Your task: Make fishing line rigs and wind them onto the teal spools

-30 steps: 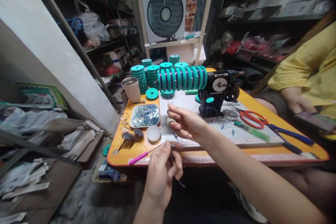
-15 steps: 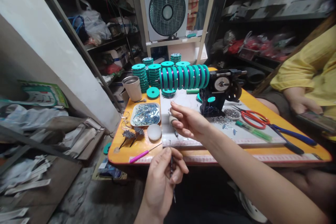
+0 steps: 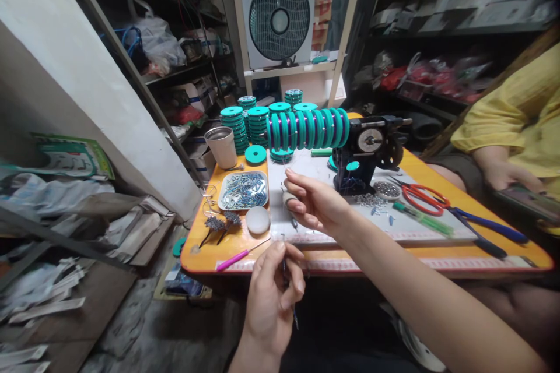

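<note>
My left hand (image 3: 272,297) is closed just below the front edge of the table. It pinches a thin dark strand (image 3: 296,319), whose lower end shows under the fingers. My right hand (image 3: 315,205) is above the white board (image 3: 315,236), fingers curled together, with a pale wrap on one finger. A small dark slim piece (image 3: 294,222) shows beneath its fingertips; whether the hand grips it or a fine line is unclear. Behind it, a row of teal foam spools (image 3: 306,130) wound with purple sits on the shaft of a black winding machine (image 3: 359,172).
At left are a tray of small metal pieces (image 3: 244,191), a round white lid (image 3: 258,220), a pink-handled pick (image 3: 234,259) and a metal cup (image 3: 222,148). Red-handled scissors (image 3: 424,198) and blue pliers (image 3: 490,225) lie right. Another person in a yellow sleeve (image 3: 499,99) sits at right.
My left hand has risen slightly, and its fingers have drawn in closer around the strand. My right hand has stayed nearly where it was.
</note>
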Demonstrator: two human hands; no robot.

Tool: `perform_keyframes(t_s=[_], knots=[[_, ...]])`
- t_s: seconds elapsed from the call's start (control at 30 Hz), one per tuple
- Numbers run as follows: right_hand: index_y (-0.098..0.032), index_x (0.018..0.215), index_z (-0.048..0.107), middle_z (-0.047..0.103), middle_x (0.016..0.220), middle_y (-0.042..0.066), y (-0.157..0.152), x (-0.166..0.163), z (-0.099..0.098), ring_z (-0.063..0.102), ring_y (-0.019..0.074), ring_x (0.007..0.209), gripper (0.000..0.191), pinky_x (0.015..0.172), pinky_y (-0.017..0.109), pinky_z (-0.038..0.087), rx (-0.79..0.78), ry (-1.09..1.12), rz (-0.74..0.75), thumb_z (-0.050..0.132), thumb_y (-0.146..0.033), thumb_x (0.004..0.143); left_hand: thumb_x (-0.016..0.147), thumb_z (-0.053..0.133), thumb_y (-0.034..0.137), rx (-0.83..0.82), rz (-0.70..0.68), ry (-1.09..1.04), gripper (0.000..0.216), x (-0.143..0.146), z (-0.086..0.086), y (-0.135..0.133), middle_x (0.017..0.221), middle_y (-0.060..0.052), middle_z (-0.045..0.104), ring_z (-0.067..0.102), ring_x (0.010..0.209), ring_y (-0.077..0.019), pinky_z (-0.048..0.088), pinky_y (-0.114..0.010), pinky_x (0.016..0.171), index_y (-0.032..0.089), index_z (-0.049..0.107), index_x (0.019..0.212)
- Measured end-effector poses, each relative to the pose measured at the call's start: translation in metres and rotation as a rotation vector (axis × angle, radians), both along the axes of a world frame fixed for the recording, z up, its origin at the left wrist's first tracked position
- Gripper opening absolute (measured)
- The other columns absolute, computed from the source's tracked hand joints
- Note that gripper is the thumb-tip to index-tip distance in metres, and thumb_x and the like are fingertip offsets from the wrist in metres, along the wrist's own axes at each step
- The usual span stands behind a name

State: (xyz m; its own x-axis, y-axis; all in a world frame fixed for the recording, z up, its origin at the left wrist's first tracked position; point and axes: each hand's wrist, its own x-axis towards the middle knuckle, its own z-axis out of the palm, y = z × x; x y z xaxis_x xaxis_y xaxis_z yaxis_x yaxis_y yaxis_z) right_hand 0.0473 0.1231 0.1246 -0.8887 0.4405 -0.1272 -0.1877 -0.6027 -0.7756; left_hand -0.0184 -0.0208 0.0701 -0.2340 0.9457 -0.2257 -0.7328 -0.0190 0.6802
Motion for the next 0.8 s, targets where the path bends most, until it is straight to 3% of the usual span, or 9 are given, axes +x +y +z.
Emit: perform_keyframes(t_s=[0.13,0.33,0.6,0.8], knots=[[-0.018,0.060,0.031,0.046,0.044,-0.005,-0.0014,0.0013,0.0031,0.032,0.0035,0.025,0.046,0.022,0.011,0.022,0.004,-0.003,-0.006,0.053,-0.046,0.090,0.088,0.056,0.035,0.007,0.011,0.028,0.030,-0.0002,0.0014,-0.0004,0.043,0.003,0.050,0.022,0.032,0.0012,0.008,-0.016,0.038,0.010,0.065,0.074],[-0.019,0.060,0.031,0.047,0.044,-0.004,-0.0009,0.0032,0.0048,0.032,0.0041,0.024,0.046,0.022,0.012,0.020,0.010,-0.005,0.005,0.052,-0.047,0.090,0.089,0.056,0.034,0.022,0.025,0.056,0.028,0.0015,0.0052,0.0054,0.034,0.009,0.031,0.017,0.031,-0.0009,0.013,-0.018,0.038,0.010,0.066,0.080],[-0.019,0.060,0.030,0.046,0.044,-0.005,-0.0011,-0.0006,0.0007,0.031,0.0039,0.024,0.047,0.021,0.012,0.020,-0.005,-0.001,-0.004,0.054,-0.047,0.088,0.087,0.058,0.036,0.014,0.085,0.053,0.030,0.0038,0.0028,0.0031,0.044,0.004,0.047,0.021,0.034,0.0011,0.009,-0.018,0.040,0.009,0.066,0.078],[-0.019,0.061,0.029,0.045,0.044,-0.006,-0.0008,-0.0007,-0.0002,0.031,0.0031,0.024,0.047,0.023,0.011,0.020,0.017,0.004,-0.011,0.053,-0.047,0.089,0.090,0.054,0.034,0.009,0.092,0.038,0.031,0.0054,-0.0004,0.0026,0.044,0.003,0.047,0.025,0.036,-0.0005,0.011,-0.018,0.040,0.009,0.067,0.077]])
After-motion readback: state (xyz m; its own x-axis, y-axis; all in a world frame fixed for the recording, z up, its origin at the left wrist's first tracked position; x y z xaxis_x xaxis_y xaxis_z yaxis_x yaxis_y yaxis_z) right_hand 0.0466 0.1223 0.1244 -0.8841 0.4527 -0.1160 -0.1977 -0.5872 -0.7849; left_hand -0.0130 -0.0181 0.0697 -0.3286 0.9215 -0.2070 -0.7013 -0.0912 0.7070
